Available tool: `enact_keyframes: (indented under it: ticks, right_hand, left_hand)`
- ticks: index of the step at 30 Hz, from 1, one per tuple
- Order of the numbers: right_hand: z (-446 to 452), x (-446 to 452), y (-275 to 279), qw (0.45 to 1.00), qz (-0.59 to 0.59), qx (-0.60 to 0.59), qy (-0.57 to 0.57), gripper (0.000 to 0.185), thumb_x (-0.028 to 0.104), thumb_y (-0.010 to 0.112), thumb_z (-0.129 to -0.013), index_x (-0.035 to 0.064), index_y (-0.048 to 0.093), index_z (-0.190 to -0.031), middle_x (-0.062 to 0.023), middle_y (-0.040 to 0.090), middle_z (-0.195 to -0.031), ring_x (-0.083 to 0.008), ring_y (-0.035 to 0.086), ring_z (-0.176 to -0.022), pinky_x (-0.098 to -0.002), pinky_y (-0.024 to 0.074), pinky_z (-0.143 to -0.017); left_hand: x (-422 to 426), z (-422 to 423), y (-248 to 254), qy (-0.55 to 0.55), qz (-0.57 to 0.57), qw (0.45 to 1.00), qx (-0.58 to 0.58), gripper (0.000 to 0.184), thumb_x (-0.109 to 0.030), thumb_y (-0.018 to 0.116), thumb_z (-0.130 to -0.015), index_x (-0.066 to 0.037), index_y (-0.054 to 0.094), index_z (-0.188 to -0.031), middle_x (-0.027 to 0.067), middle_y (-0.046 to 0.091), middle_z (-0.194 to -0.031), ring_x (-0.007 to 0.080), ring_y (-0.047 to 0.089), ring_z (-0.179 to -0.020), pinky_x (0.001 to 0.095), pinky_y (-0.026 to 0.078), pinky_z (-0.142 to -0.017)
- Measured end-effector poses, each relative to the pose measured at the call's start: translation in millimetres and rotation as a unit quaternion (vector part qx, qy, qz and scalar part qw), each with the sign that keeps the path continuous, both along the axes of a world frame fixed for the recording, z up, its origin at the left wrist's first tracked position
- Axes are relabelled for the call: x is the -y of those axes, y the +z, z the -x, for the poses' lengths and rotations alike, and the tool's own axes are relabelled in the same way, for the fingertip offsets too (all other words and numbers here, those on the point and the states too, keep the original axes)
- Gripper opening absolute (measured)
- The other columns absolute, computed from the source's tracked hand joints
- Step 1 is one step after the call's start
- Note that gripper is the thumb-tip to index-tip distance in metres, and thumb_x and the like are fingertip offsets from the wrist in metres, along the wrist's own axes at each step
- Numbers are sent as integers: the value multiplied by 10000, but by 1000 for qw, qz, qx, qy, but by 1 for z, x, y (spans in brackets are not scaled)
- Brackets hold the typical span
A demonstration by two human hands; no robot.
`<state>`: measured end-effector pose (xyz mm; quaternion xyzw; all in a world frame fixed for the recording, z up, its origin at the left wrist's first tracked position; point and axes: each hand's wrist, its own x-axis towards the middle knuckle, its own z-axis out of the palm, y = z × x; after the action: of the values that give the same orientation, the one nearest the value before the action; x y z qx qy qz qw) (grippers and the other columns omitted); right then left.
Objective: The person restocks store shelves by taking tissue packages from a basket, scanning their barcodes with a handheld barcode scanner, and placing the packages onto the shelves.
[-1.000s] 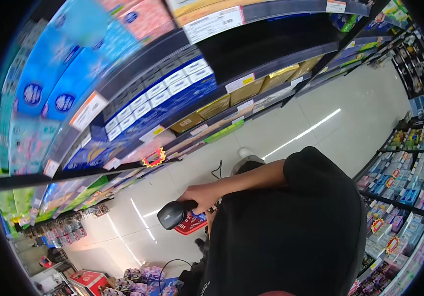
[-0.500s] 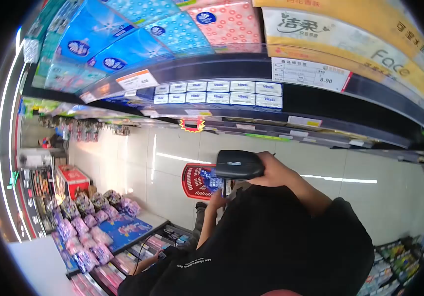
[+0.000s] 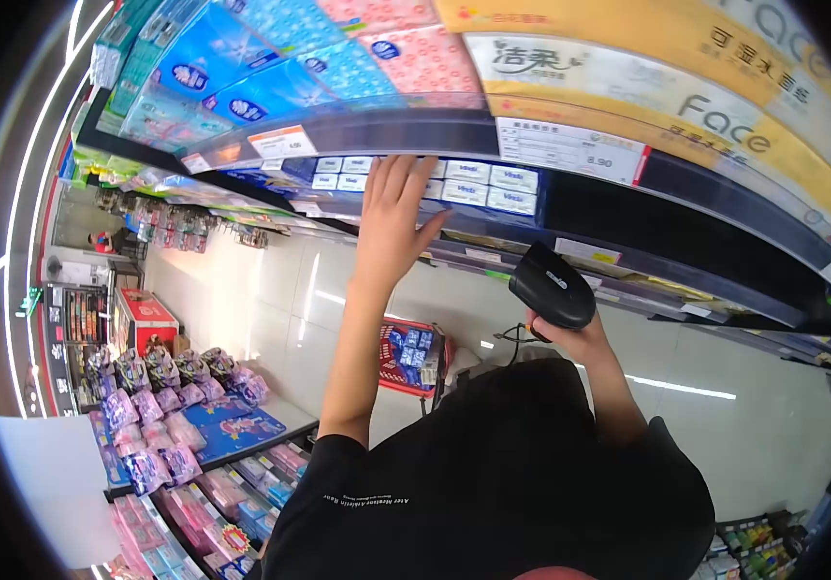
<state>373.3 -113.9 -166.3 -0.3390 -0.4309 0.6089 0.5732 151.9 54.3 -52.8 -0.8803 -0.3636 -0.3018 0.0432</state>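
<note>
My left hand (image 3: 393, 217) reaches up to the shelf, its fingers stretched out over the Vinda tissue packs (image 3: 466, 173). The packs are small, white and blue, lined up in two rows, and my hand hides some in the middle. My right hand (image 3: 570, 338) is wrapped around a black barcode scanner (image 3: 553, 288), held below the shelf front to the right of my left hand. The scanner's head is tilted. A dark cable (image 3: 515, 335) hangs beside it. Beyond my body, a red shopping basket (image 3: 444, 360) holds several blue-and-white packs, partly hidden by my shirt.
Large yellow-and-white Face tissue packs (image 3: 618, 82) and blue Vinda packs (image 3: 241, 72) fill the shelf above. Price cards (image 3: 570, 152) line its edge. Pink bags (image 3: 178, 430) stand on a display at lower left. Pale tiled floor (image 3: 285, 280) lies below the shelves.
My left hand is now up at the tissue packs on the shelf. The scanner in my right hand has moved right and up and turned. The basket appears farther right.
</note>
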Motion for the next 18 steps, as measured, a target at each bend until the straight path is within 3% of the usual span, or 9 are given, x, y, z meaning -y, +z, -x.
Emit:
enact_keyframes:
  ticks: [6, 8, 9, 12, 13, 14, 16, 17, 18]
  right_hand:
    - [-12, 18, -11, 995, 52, 25, -79, 360, 18, 755, -789, -8, 631, -1125, -62, 693, -965, -126, 632, -865, -276, 495, -782]
    - [-17, 22, -19, 993, 54, 52, -90, 346, 19, 757, -789, -8, 637, -1112, -66, 696, -977, -129, 640, -870, -284, 500, -780]
    - [-18, 24, -22, 991, 51, 75, -100, 332, 19, 760, -789, -9, 643, -1099, -71, 700, -988, -131, 647, -875, -293, 505, -777]
    - [-23, 26, -17, 992, 75, 97, -27, 345, 46, 785, -773, -17, 650, -1085, -103, 701, -1019, -159, 663, -922, -322, 510, -806]
    - [-25, 36, -50, 969, 30, 237, -62, 428, 73, 815, -726, -24, 642, -1105, -147, 697, -1037, -224, 675, -965, -345, 506, -861]
    - [-22, 29, -37, 969, 25, 243, -41, 428, 73, 815, -726, -24, 642, -1105, -147, 697, -1037, -224, 675, -965, -345, 506, -861]
    - [-11, 15, 6, 954, -13, 275, 117, 701, 65, 867, -635, -17, 547, -1252, -150, 606, -1224, -247, 596, -1147, -381, 459, -994]
    - [-4, 17, -9, 950, 85, 248, 170, 870, 150, 908, -590, -32, 481, -1325, -188, 538, -1309, -283, 538, -1230, -404, 422, -1036]
    - [-3, 28, -47, 921, -52, 359, 142, 878, 168, 905, -588, -24, 480, -1332, -193, 543, -1299, -313, 554, -1207, -398, 430, -1026]
  left_hand:
    - [-9, 2, -26, 14, 32, 999, -13, 647, -106, 835, -688, -100, 590, -1286, 167, 516, -1269, 381, 480, -1201, 501, 384, -1030]
    - [-6, 2, -31, 32, -64, 997, -33, 649, -115, 840, -689, -111, 597, -1290, 158, 512, -1287, 379, 474, -1238, 543, 341, -1091]
    - [2, -2, -30, 40, -80, 996, -2, 587, -83, 821, -709, -93, 609, -1257, 159, 512, -1315, 379, 464, -1275, 589, 283, -1129]
    - [20, 6, -39, 2, -76, 992, 102, 507, -24, 773, -733, -67, 618, -1214, 167, 509, -1336, 372, 476, -1281, 550, 326, -1106]
    - [33, 9, -42, -13, -57, 987, 151, 425, 21, 722, -747, -47, 624, -1156, 179, 534, -1306, 362, 516, -1242, 490, 391, -1055]
    - [43, 20, -51, 9, -60, 986, 155, 425, 21, 722, -747, -47, 624, -1156, 179, 534, -1306, 362, 516, -1242, 490, 391, -1055]
    - [67, 46, -90, 70, 20, 972, 223, 388, 20, 715, -758, -36, 618, -1130, 184, 585, -1217, 341, 577, -1154, 423, 451, -976]
    - [77, 63, -111, 107, 107, 960, 236, 335, -8, 704, -787, -29, 611, -1109, 194, 602, -1166, 346, 597, -1102, 417, 468, -946]
    - [89, 82, -135, 140, 195, 938, 251, 285, -37, 693, -817, -21, 603, -1087, 203, 618, -1116, 352, 616, -1050, 411, 484, -916]
